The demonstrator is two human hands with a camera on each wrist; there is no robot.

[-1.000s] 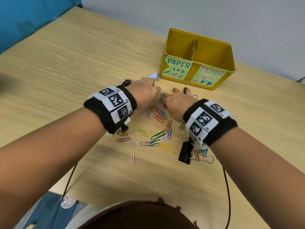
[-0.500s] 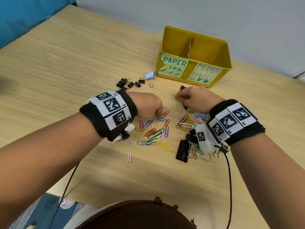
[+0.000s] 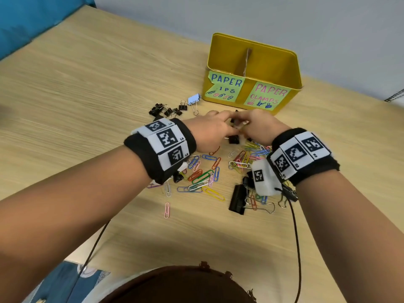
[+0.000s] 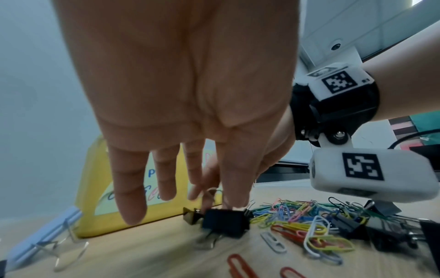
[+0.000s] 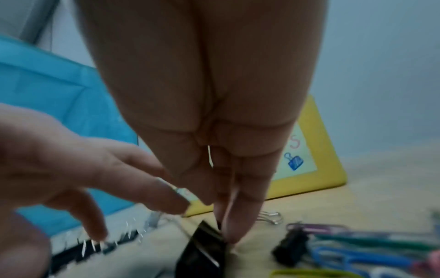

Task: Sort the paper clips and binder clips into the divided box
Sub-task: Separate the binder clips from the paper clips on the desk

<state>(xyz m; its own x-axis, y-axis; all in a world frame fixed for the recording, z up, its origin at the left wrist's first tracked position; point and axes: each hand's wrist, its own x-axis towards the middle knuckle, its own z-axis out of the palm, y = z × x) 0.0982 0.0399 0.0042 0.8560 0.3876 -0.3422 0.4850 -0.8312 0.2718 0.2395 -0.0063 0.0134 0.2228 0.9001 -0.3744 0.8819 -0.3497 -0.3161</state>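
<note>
Both hands meet just before the yellow divided box (image 3: 253, 62), the right hand (image 3: 260, 125) pinching a black binder clip (image 5: 204, 242) off the surface (image 3: 87, 84), the left hand (image 3: 209, 130) spread beside that grip, probably steadying, while paper clips (image 3: 203, 178) lie behind.

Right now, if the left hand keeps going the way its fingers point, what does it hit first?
Likely the black binder clip right at its fingertips, where the left hand meets the right hand; beyond that, the yellow box. Depth is unclear.

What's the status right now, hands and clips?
Both hands at one black binder clip by the yellow box. Right hand pinches it; left hand touching, fingers straight. Paper clips unsorted. Nothing blocking.
</note>
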